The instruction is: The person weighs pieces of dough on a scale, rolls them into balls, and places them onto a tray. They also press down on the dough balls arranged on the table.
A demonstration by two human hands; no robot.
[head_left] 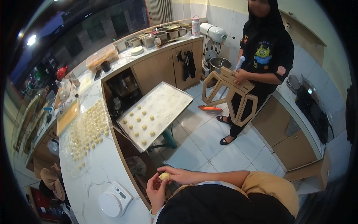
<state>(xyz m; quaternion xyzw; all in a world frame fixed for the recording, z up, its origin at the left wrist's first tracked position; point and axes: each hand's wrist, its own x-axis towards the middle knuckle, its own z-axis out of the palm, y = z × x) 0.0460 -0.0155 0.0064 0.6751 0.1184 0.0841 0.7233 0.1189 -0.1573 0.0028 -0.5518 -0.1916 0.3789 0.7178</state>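
Close to my body, a small piece of yellow dough is held between the fingertips of both hands. My left hand pinches it from the left, fingers curled and closed. From the other side, my right hand has its fingers closed around the same piece. Ahead of my hands, a large pale tray rests on a green stool, with several round dough balls on its nearer part. Many more dough balls lie on clear plastic on the marble counter to the left.
A white kitchen scale sits on the counter near my left hand. Beyond the tray, a person stands holding a wooden folding frame. A stand mixer, metal containers and a stove are farther off.
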